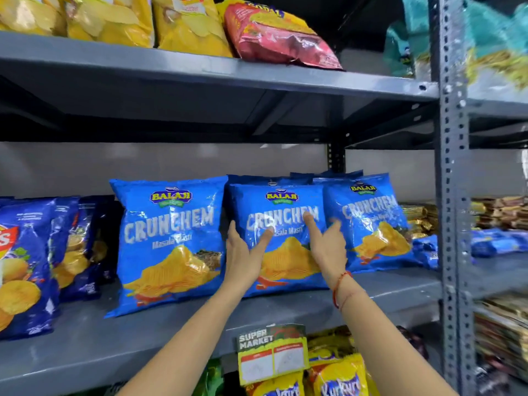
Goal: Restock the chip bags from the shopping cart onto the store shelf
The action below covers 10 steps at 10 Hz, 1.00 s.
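Note:
Three blue Crunchem chip bags stand upright in a row on the grey middle shelf: a left bag, a middle bag and a right bag. More blue bags stand behind them. My left hand is open, its palm against the middle bag's left edge and its fingers on the bag's front. My right hand is open in front of the same bag's right side, index finger extended onto the printing. Neither hand grips the bag. The shopping cart is out of view.
Dark blue chip bags fill the shelf's left end. Yellow bags and a red bag lie on the shelf above. A perforated grey upright stands at the right. A price tag hangs from the shelf edge over yellow bags below.

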### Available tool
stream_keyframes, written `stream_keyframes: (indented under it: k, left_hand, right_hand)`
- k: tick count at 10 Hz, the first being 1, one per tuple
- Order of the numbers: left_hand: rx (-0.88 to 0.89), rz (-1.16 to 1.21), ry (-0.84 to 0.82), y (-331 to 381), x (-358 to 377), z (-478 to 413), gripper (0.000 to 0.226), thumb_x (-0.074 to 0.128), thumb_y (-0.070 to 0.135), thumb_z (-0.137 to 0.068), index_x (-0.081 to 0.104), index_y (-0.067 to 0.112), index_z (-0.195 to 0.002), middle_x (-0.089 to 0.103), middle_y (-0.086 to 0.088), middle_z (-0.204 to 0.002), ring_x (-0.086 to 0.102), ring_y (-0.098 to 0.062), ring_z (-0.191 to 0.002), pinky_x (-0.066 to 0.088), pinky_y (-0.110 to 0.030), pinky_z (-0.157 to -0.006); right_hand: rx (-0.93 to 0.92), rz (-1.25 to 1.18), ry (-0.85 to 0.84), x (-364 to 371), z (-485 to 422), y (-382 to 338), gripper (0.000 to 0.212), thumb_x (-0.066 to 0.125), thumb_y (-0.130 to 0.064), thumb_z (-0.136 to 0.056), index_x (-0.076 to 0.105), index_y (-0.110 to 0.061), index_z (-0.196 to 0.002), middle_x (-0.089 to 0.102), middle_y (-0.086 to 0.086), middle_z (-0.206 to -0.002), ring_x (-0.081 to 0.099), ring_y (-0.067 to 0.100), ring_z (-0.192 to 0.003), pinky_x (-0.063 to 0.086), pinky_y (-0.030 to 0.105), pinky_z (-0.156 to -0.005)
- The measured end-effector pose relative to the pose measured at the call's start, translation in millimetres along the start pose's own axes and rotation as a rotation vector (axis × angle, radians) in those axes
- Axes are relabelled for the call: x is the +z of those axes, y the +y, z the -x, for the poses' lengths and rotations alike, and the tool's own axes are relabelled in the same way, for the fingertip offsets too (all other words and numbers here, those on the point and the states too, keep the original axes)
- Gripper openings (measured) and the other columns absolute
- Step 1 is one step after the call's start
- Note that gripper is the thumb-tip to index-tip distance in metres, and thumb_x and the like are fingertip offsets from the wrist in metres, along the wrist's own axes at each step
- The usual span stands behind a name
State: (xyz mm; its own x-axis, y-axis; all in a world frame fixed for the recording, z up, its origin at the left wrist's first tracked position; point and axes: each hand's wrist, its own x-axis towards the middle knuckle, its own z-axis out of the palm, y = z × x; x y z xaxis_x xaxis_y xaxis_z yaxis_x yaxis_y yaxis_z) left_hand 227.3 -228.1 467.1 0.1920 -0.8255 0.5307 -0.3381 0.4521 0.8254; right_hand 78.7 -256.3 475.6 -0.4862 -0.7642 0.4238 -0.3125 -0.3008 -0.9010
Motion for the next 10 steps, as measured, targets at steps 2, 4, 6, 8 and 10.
stream_keyframes:
  k: [2,4,6,8,10]
  left_hand:
    - [-0.047,0.102,0.138,-8.5,20.9,-11.5,0.088,0.059,0.06,-0.075,0.017,0.025,-0.144,0.036,-0.006,-0.149,0.034,-0.03,-0.134,0.03,-0.043,-0.108]
    - [0.1,0.106,0.158,-12.0,24.9,-12.1,0.084,0.064,0.054,-0.074,0.024,0.023,-0.14,0.051,-0.001,-0.137,0.048,-0.02,-0.123,0.041,-0.037,-0.1]
    - [0.097,0.082,0.144,-14.2,24.7,-8.0,0.081,0.066,0.048,-0.077,0.026,0.017,-0.141,0.048,-0.003,-0.139,0.047,-0.019,-0.124,0.039,-0.028,-0.095]
    - [0.076,0.005,0.143,-9.5,20.4,7.6,0.084,0.057,0.054,-0.081,0.013,0.024,-0.145,0.024,-0.003,-0.152,0.026,-0.02,-0.138,0.025,-0.038,-0.109]
    - [0.247,-0.054,0.152,-1.0,2.2,29.9,0.076,0.055,0.045,-0.086,0.011,0.025,-0.145,0.026,0.001,-0.15,0.027,-0.01,-0.135,0.024,-0.023,-0.102]
  right_hand:
    - [0.125,-0.138,-0.125,7.9,-20.5,10.7,0.104,0.056,-0.077,-0.067,0.031,-0.012,-0.145,0.04,0.014,-0.149,0.039,0.036,-0.134,0.031,0.05,-0.107]
    - [0.029,-0.337,-0.096,13.6,-23.3,16.5,0.084,0.06,-0.068,-0.073,0.045,-0.013,-0.136,0.049,0.014,-0.142,0.043,0.032,-0.131,0.033,0.042,-0.106]
    - [-0.005,-0.214,-0.076,15.1,-19.4,22.1,0.078,0.045,-0.077,-0.075,0.047,-0.019,-0.128,0.057,0.017,-0.128,0.052,0.036,-0.116,0.039,0.044,-0.093]
    - [-0.14,-0.176,0.0,-4.7,-6.4,15.4,0.077,0.048,-0.07,-0.078,0.042,-0.016,-0.133,0.059,0.012,-0.123,0.056,0.029,-0.112,0.044,0.04,-0.091]
    - [-0.327,-0.397,0.143,-62.6,18.8,-17.5,0.037,0.054,-0.048,-0.089,0.055,-0.019,-0.112,0.061,0.003,-0.107,0.056,0.011,-0.091,0.044,0.02,-0.074]
